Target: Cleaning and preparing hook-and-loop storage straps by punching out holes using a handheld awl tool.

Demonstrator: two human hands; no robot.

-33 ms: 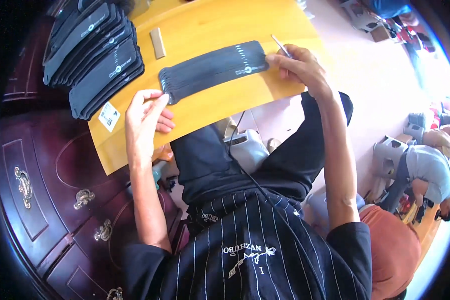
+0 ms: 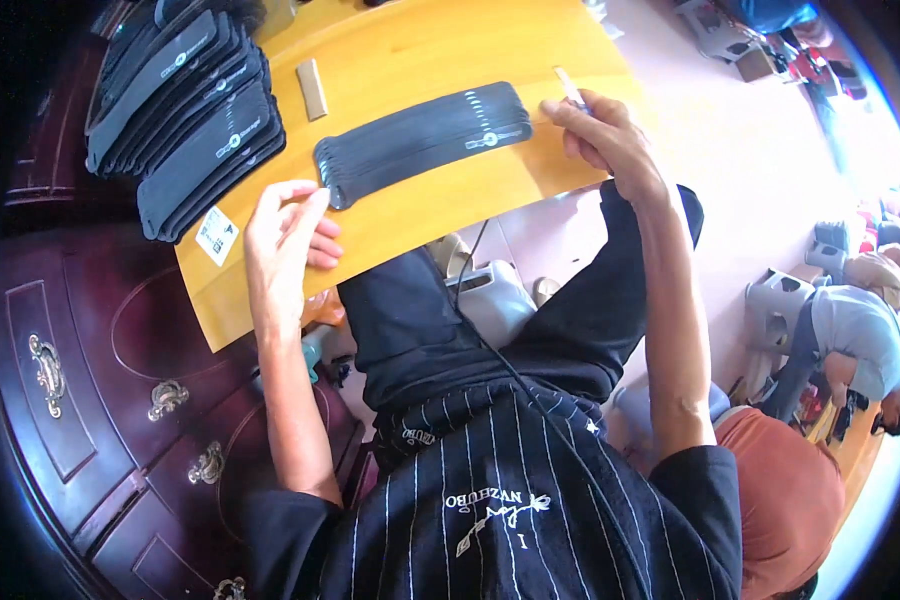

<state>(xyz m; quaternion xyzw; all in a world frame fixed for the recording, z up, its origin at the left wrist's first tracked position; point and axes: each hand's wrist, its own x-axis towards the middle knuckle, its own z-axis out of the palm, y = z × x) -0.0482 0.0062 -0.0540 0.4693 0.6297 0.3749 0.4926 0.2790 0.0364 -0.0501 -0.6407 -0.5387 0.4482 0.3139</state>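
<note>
A fanned row of black flat strips (image 2: 410,145) with pale printing lies in front of me, its layered edges overlapping. At its near left corner, the thumb and forefinger of my left hand (image 2: 288,230) come together and touch the edge; the other fingers curl loosely below. My right hand (image 2: 610,135) is beyond the right end of the strips, a little apart from them. It is closed around a slim, pale stick-like tool (image 2: 568,85), whose tip points up and away; its kind is unclear and the rest is hidden in the fingers.
Piles of similar black pieces (image 2: 210,125) stand at the table's far left. A pale flat bar (image 2: 312,88) and a white label (image 2: 216,236) lie on the yellow tabletop (image 2: 400,55). Dark drawers (image 2: 55,400) are at left; people sit at right.
My right hand has drawn slightly away from the strips' right end, and the tool in it has tilted. My left hand has shifted slightly left.
</note>
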